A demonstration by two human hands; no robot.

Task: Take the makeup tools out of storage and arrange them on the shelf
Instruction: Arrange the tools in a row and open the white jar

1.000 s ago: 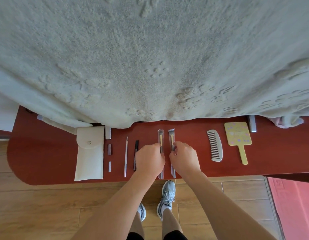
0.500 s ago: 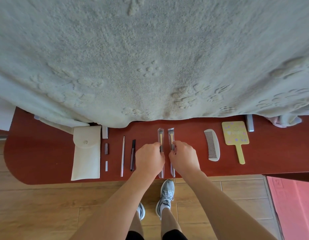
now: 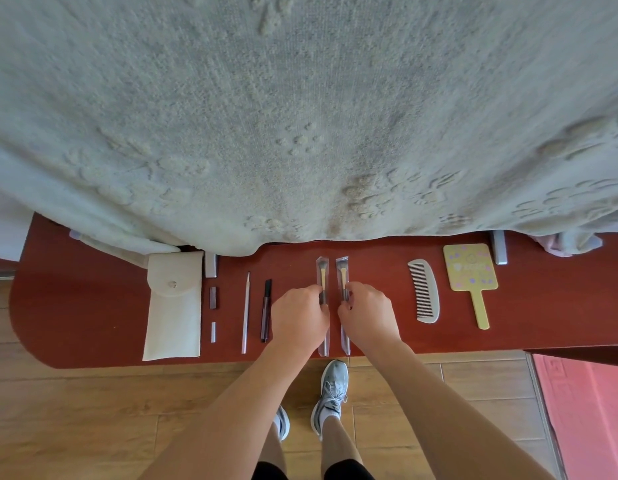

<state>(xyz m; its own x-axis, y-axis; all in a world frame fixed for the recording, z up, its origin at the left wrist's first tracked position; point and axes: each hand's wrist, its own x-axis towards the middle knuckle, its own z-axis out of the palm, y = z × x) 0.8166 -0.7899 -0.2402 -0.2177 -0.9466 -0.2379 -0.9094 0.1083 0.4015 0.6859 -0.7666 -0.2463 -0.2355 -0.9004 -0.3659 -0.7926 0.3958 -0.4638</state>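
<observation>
Fingers (image 3: 316, 293) of the left hand (image 3: 298, 315) pinched the left brush (image 3: 322, 271) mid-handle, the right hand (image 3: 368, 315) the right brush (image 3: 342, 271), both lying parallel on the red shelf (image 3: 92, 306). Light, stiff, probably slippery in clear sleeves (image 3: 323, 348); handles seemed the safest hold.

the left grip (image 3: 298, 318) and the right grip (image 3: 368, 315) each pinch a makeup brush in a clear sleeve. the left brush (image 3: 322, 271) and right brush (image 3: 342, 271) lie side by side on the red shelf (image 3: 75, 306), bristles toward the pale blanket (image 3: 300, 116). left of them lie a dark pen (image 3: 266, 310), a thin white stick (image 3: 245, 313) and a cream pouch (image 3: 174, 306). to the right lie a white comb (image 3: 424, 292) and a yellow hand mirror (image 3: 470, 271). a grey shoe (image 3: 330, 393) stands on the wood floor (image 3: 75, 410).
</observation>
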